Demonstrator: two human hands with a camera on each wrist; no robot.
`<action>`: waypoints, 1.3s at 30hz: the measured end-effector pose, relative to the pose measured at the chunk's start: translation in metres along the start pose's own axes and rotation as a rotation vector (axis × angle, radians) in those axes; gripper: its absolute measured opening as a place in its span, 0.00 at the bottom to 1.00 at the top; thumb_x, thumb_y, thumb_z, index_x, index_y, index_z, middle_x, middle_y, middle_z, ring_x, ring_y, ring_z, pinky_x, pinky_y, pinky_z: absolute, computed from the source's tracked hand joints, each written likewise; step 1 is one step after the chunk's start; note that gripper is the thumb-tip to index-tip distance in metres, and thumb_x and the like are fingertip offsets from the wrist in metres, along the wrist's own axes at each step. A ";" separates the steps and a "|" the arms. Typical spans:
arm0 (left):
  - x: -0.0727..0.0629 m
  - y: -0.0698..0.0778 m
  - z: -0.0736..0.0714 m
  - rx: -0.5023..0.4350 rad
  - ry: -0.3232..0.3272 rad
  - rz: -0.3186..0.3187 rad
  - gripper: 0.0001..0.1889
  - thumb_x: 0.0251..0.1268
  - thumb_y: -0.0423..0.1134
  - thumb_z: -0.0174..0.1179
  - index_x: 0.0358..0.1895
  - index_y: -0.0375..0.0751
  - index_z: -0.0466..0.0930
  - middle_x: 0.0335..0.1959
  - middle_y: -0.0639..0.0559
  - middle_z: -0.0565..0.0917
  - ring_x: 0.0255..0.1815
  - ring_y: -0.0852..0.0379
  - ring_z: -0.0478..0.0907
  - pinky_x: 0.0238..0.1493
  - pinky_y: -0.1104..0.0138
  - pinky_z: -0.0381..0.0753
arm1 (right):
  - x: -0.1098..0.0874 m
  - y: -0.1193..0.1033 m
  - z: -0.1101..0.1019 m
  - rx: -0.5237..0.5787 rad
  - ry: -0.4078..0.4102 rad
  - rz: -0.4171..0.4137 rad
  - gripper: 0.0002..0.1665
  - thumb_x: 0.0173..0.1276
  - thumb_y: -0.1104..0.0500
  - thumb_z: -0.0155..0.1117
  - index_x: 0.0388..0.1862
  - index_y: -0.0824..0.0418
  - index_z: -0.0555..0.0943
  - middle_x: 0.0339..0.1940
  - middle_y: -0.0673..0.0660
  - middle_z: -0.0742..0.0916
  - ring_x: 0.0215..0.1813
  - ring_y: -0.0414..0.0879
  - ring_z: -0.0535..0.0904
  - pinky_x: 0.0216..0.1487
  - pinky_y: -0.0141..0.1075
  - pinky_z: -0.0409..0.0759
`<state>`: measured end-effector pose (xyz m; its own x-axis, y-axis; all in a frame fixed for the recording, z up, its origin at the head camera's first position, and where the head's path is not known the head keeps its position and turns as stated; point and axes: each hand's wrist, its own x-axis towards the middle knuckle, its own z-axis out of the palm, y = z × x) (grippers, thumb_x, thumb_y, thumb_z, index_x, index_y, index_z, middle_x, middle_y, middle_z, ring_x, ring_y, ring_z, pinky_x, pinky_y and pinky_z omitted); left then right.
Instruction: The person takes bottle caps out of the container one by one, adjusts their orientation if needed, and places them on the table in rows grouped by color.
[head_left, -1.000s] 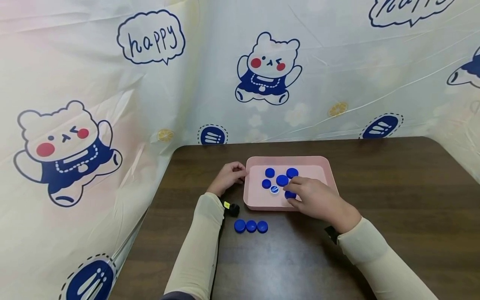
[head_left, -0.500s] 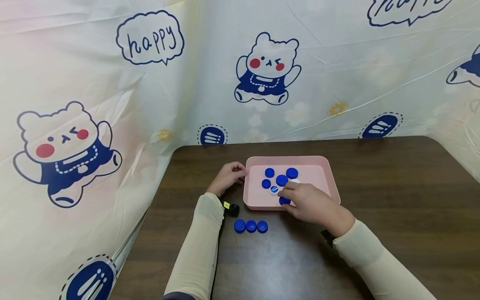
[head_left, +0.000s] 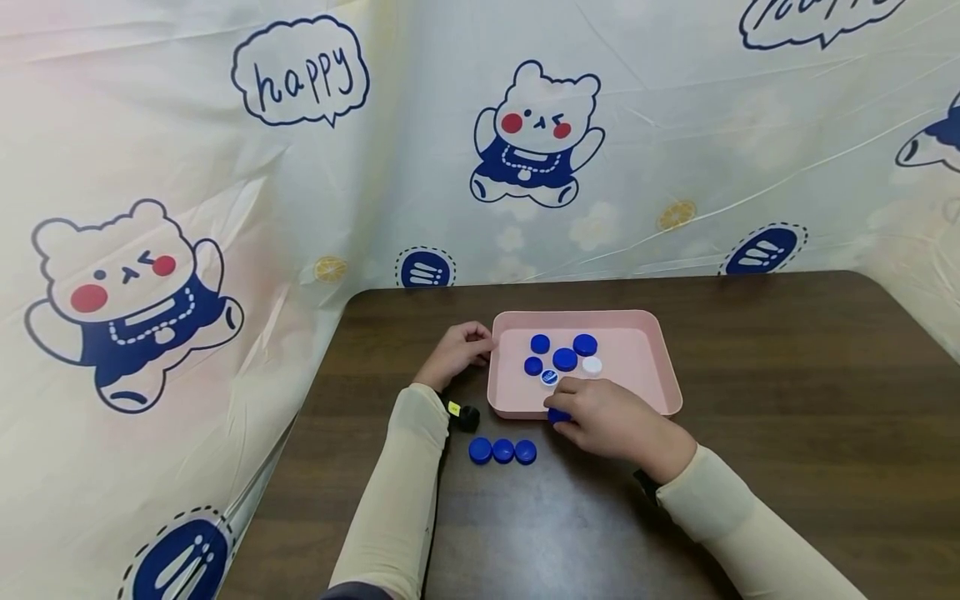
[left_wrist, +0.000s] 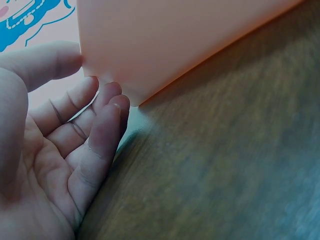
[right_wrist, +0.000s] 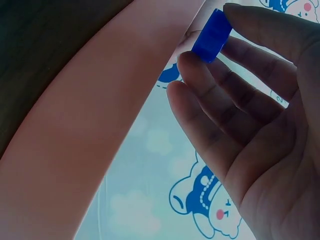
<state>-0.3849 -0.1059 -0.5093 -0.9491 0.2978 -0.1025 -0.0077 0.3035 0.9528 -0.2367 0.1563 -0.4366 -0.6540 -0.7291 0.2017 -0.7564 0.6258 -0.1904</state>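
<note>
1. Behind the pink tray (head_left: 637,367) hangs a pale curtain (head_left: 450,100) with cartoon bears, and under the tray is a brown table (head_left: 787,417).
2. Inside the tray I see four blue caps (head_left: 565,359), a plain white cap (head_left: 592,366) and a white cap with a blue mark (head_left: 550,377).
3. On the table in front of the tray, toward its left end, sit three more blue caps (head_left: 503,451), side by side.
4. At the tray's left edge is the left hand (head_left: 454,357). Its fingers are softly bent, and they and the thumb lightly hold that edge.
5. Right at the tray's front rim, the right hand (head_left: 611,417) pinches one blue cap (right_wrist: 212,36) between thumb and fingertips, closed just as far as the cap lets it.
6. That pinched cap could pop out if it bumps the tray's rim, since only the tips hold it.
7. Knuckles swinging low could shove the marked cap near the tray's front. If the left hand let go, a bump might slide the tray into the row.
</note>
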 end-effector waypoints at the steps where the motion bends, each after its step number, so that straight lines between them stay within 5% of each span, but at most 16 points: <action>1: 0.000 0.000 0.000 0.000 0.001 0.002 0.07 0.66 0.39 0.62 0.41 0.39 0.80 0.39 0.43 0.81 0.40 0.47 0.80 0.41 0.59 0.83 | 0.000 0.000 0.000 0.002 0.001 0.002 0.13 0.60 0.59 0.72 0.44 0.60 0.85 0.36 0.50 0.83 0.36 0.41 0.80 0.42 0.36 0.81; 39: -0.001 0.002 0.001 0.024 0.010 0.001 0.08 0.66 0.41 0.62 0.41 0.39 0.80 0.40 0.43 0.81 0.40 0.47 0.80 0.41 0.59 0.82 | 0.001 -0.008 0.010 0.036 -0.079 -0.008 0.16 0.62 0.57 0.70 0.49 0.57 0.84 0.39 0.48 0.83 0.37 0.40 0.79 0.45 0.36 0.81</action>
<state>-0.3836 -0.1049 -0.5074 -0.9523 0.2890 -0.0984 0.0009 0.3248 0.9458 -0.2316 0.1475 -0.4442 -0.6439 -0.7544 0.1273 -0.7597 0.6106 -0.2238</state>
